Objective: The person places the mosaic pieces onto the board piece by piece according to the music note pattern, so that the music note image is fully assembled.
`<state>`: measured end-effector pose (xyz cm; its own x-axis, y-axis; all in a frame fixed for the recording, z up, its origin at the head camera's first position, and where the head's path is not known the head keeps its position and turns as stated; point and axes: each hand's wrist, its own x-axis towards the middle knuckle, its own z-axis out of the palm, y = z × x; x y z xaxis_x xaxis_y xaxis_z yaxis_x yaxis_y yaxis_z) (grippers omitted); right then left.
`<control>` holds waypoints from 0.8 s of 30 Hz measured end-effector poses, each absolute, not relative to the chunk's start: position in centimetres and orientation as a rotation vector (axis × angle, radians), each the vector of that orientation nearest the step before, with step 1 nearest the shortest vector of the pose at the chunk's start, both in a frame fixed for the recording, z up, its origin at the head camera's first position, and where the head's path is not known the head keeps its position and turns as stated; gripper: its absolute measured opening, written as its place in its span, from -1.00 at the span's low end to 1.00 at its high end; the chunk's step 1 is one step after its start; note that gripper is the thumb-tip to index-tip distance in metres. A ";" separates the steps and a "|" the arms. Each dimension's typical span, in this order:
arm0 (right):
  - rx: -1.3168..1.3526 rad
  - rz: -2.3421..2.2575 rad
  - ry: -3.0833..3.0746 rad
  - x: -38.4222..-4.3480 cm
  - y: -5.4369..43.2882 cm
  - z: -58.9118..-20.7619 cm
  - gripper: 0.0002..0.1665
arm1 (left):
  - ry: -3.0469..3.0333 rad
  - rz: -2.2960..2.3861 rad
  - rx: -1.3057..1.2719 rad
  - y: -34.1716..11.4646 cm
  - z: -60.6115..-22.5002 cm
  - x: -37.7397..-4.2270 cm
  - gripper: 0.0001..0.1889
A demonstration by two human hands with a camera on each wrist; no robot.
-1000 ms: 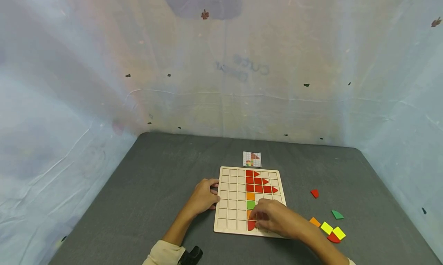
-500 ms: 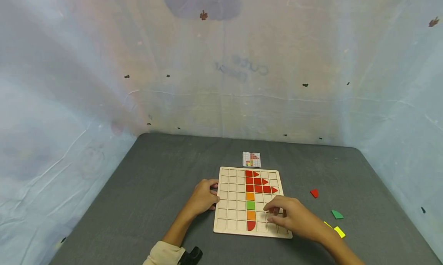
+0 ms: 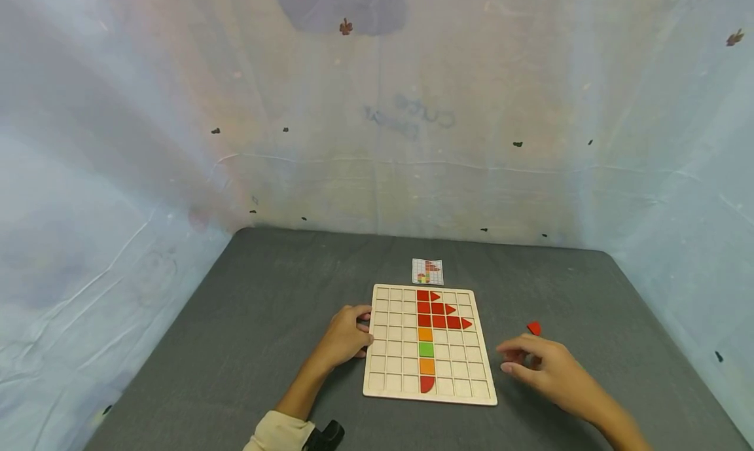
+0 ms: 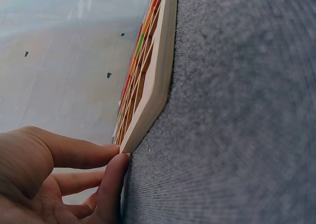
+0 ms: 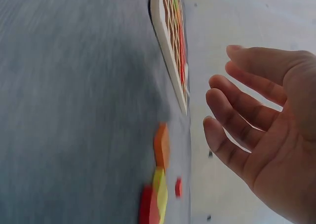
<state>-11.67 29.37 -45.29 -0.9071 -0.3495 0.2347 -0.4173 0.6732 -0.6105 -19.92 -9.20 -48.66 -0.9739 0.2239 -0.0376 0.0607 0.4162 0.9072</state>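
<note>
Left hand (image 3: 343,333) holds board (image 3: 442,352) edge; right hand (image 3: 548,371) apart.

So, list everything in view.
Table: one, grey, under the board
Board: one, pale wood, on table
Fitted pieces: ten red, two orange, one green, on board
Loose pieces: two red, one orange, at least one yellow, right of board
Card: one, white, patterned, beyond board
Sheeting: count unclear, pale, marked, around table
Wrist device: one, black, left wrist
Sleeve: one, cream, left arm
Left hand: one, pinching board's left edge
Right hand: one, empty, right of board
</note>
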 end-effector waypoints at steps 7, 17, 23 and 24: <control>0.377 0.996 -2.869 -10.4 32.3 -45.0 -0.77 | 2.514 1.598 0.245 -9.1 -48.5 -19.9 -0.34; 0.193 0.990 -2.963 -8.6 36.9 -46.1 -0.69 | 2.517 1.593 0.232 -9.1 -48.6 -20.0 -0.33; 0.155 0.965 -2.983 -7.7 38.6 -46.9 -0.65 | 2.520 1.586 0.226 -9.1 -48.6 -20.0 -0.34; 0.127 0.962 -3.018 -7.7 38.8 -46.9 -0.62 | 2.519 1.587 0.227 -9.1 -48.6 -20.0 -0.33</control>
<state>-7.74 38.83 -46.86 -0.9964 -0.0849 -0.0027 -0.0677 0.8127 -0.5788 -19.96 -9.07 -48.63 -0.9764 0.2100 -0.0503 0.0453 0.4268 0.9032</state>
